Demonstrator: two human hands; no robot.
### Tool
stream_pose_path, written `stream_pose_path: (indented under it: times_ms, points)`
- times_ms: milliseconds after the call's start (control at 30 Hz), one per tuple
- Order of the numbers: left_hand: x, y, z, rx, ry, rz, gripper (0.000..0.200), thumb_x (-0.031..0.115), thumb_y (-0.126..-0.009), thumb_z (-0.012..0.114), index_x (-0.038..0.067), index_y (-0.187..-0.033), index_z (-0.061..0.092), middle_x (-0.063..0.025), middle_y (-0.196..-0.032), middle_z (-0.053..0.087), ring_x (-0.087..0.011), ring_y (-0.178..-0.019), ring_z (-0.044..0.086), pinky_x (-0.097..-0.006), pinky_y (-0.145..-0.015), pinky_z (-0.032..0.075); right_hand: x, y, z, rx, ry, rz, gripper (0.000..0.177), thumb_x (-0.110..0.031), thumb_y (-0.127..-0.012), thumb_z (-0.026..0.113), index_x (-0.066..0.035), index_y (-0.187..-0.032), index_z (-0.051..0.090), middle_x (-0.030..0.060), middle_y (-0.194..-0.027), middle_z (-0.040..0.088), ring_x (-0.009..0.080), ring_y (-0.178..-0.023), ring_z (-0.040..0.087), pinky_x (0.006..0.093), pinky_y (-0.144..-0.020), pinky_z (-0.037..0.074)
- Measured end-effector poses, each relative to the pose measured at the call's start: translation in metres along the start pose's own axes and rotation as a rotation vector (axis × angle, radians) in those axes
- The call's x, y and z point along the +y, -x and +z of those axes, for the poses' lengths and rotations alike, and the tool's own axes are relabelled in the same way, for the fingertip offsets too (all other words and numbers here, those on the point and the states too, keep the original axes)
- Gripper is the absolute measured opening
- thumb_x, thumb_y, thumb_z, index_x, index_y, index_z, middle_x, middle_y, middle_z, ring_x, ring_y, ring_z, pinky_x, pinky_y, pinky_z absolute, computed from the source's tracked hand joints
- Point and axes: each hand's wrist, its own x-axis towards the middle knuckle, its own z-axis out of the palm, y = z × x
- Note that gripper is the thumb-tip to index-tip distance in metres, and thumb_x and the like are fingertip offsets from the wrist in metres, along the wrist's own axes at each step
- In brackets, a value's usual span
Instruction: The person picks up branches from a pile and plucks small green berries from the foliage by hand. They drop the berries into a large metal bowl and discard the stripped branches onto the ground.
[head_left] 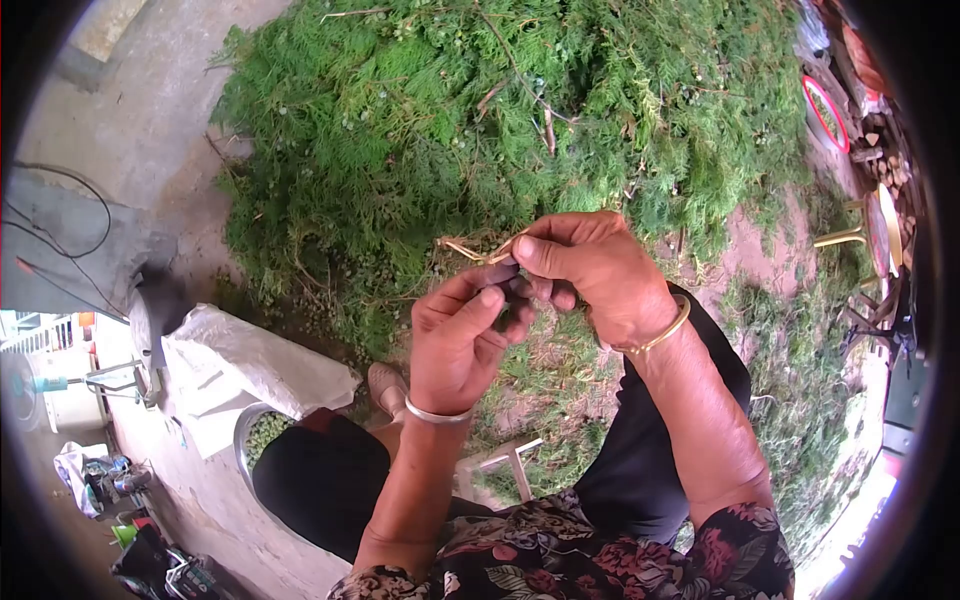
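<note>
Both hands meet near the middle of the head view, in front of a large heap of green branches [430, 130]. My left hand [465, 335], with a silver bangle at the wrist, has its fingers curled around a small dark item [505, 276]. My right hand [590, 265], with a golden bangle, pinches a thin tan strand [480, 254] between thumb and forefinger. That strand runs left over the left fingertips. What the dark item is cannot be made out.
A metal basin [243, 440] holding small green pieces stands by the left knee, beside a white sack [255, 360]. Part of a wooden stool frame [515, 462] shows between the legs. A red-rimmed round container [843, 125] is at upper right, near a yellow-legged stool [840, 238].
</note>
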Motion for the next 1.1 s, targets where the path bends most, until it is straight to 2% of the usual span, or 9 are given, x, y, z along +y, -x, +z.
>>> stream_pose_path:
  times_ms: [233,500,633,700,733,867,933,1033,1100]
  points:
    - [-0.003,-0.007,0.014,0.064,-0.219,0.007,0.019,0.009,-0.086,0.062,-0.006,-0.098,0.06,-0.0142,-0.084,0.064,-0.0124,-0.059,0.056,-0.0191,-0.045,0.037,0.007,-0.002,-0.004,-0.034,-0.114,0.114,0.019,-0.016,-0.084,0.066,0.002,-0.089,0.064,0.0007,-0.067,0.06,0.006,-0.055,0.051,0.0182,-0.044,0.035]
    - [-0.008,-0.011,-0.006,-0.017,0.425,-0.192,0.017,0.01,-0.091,0.052,-0.005,-0.1,0.055,-0.0158,-0.09,0.06,-0.018,-0.073,0.058,-0.0225,-0.051,0.046,-0.002,0.005,-0.005,0.033,-0.136,0.02,0.017,-0.012,-0.083,0.064,0.004,-0.086,0.065,0.0017,-0.065,0.06,0.0091,-0.052,0.053,0.0208,-0.044,0.037]
    - [-0.011,-0.013,-0.026,0.059,0.417,-0.154,0.017,0.006,-0.09,0.051,-0.006,-0.102,0.054,-0.0208,-0.1,0.058,-0.0257,-0.086,0.06,-0.0302,-0.071,0.055,-0.008,0.009,-0.012,0.277,0.488,-0.101,0.012,-0.006,-0.079,0.061,0.005,-0.083,0.063,0.0122,-0.064,0.061,0.0166,-0.057,0.061,0.0295,-0.05,0.047]
    - [-0.012,-0.012,-0.033,0.041,0.457,-0.123,0.019,0.001,-0.087,0.052,-0.007,-0.104,0.054,-0.0247,-0.105,0.056,-0.0327,-0.095,0.058,-0.037,-0.081,0.056,0.006,0.011,-0.022,0.127,1.632,-0.217,0.01,-0.004,-0.077,0.057,0.004,-0.08,0.062,0.0208,-0.07,0.062,0.028,-0.065,0.065,0.0394,-0.06,0.052]
    - [-0.012,-0.012,-0.031,0.082,0.429,-0.097,0.019,0.001,-0.086,0.053,-0.008,-0.103,0.054,-0.0259,-0.106,0.056,-0.0347,-0.098,0.058,-0.0393,-0.084,0.055,0.008,0.018,-0.02,-0.034,1.651,-0.08,0.01,-0.004,-0.075,0.055,0.003,-0.078,0.062,0.0248,-0.075,0.063,0.037,-0.073,0.065,0.0456,-0.068,0.052]
    - [-0.017,-0.01,-0.026,0.12,0.398,-0.048,0.02,0.002,-0.085,0.053,-0.008,-0.102,0.055,-0.0256,-0.108,0.058,-0.0365,-0.104,0.056,-0.044,-0.091,0.051,0.023,0.014,-0.015,0.018,1.625,-0.338,0.01,-0.009,-0.072,0.062,0.0,-0.073,0.059,0.0176,-0.067,0.061,0.0375,-0.067,0.062,0.0437,-0.06,0.05]
    - [-0.022,-0.009,-0.031,0.111,0.463,-0.071,0.02,0.004,-0.087,0.05,-0.007,-0.104,0.054,-0.0242,-0.108,0.059,-0.0344,-0.104,0.057,-0.0408,-0.089,0.051,0.02,0.007,-0.001,0.162,1.211,-0.47,0.017,-0.015,-0.071,0.067,-0.001,-0.074,0.058,0.0163,-0.065,0.061,0.0361,-0.067,0.062,0.0434,-0.061,0.05]
    - [-0.026,-0.01,-0.024,0.133,0.486,-0.111,0.021,0.006,-0.089,0.047,-0.005,-0.105,0.053,-0.0214,-0.109,0.06,-0.03,-0.104,0.058,-0.036,-0.087,0.051,0.022,0.007,0.015,0.028,1.198,-0.277,0.023,-0.019,-0.069,0.069,-0.001,-0.075,0.057,0.0158,-0.065,0.06,0.0361,-0.067,0.062,0.0443,-0.061,0.049]
    - [-0.025,-0.012,-0.013,0.167,0.447,-0.124,0.02,0.007,-0.089,0.046,-0.005,-0.105,0.053,-0.0201,-0.109,0.06,-0.0278,-0.104,0.059,-0.0345,-0.086,0.052,0.034,0.007,0.018,0.074,1.306,-0.368,0.022,-0.02,-0.071,0.068,-0.002,-0.075,0.056,0.0151,-0.063,0.06,0.0364,-0.065,0.062,0.0456,-0.06,0.048]
